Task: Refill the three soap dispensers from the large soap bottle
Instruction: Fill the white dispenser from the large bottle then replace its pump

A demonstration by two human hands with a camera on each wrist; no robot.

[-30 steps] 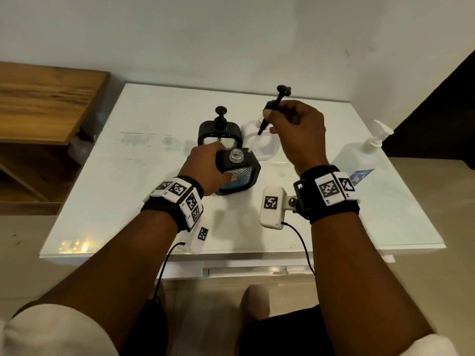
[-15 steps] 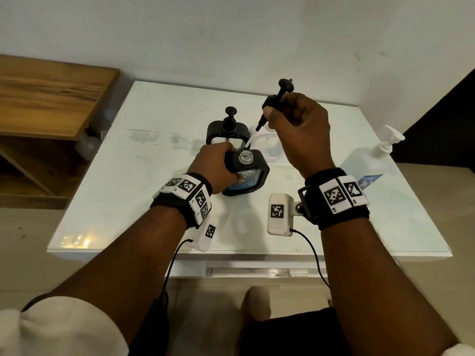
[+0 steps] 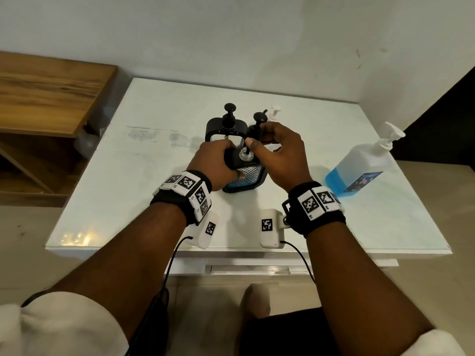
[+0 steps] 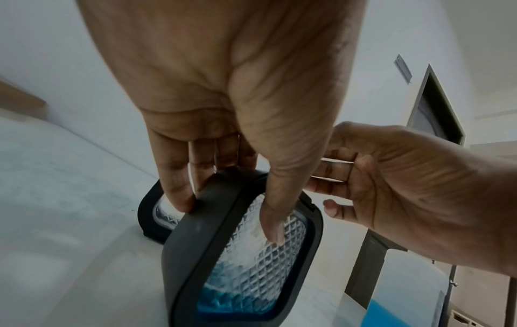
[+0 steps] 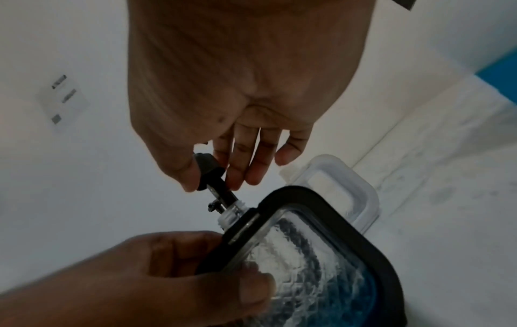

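My left hand (image 3: pixel 214 163) grips a black-framed soap dispenser (image 3: pixel 248 176) with patterned clear walls and blue soap at its bottom (image 4: pixel 240 298). Its clear threaded neck (image 5: pixel 230 215) stands uncovered. My right hand (image 3: pixel 277 152) pinches the black pump head (image 3: pixel 257 124) between thumb and fingers, with the pump's stem entering the neck (image 5: pixel 221 194). A second black dispenser (image 3: pixel 226 131) with its pump on stands just behind. A white dispenser (image 5: pixel 335 190) stands behind my right hand, mostly hidden in the head view. The large soap bottle (image 3: pixel 359 170) with blue soap stands at the right.
The white table (image 3: pixel 133 176) ends at its front edge close to my wrists. A wooden shelf (image 3: pixel 46 93) stands to the left. A wall runs behind the table and a dark area lies beyond the large bottle.
My right hand has come down with the pump head, from raised above the dispenser to the stem going into the neck. My left hand still holds the dispenser.
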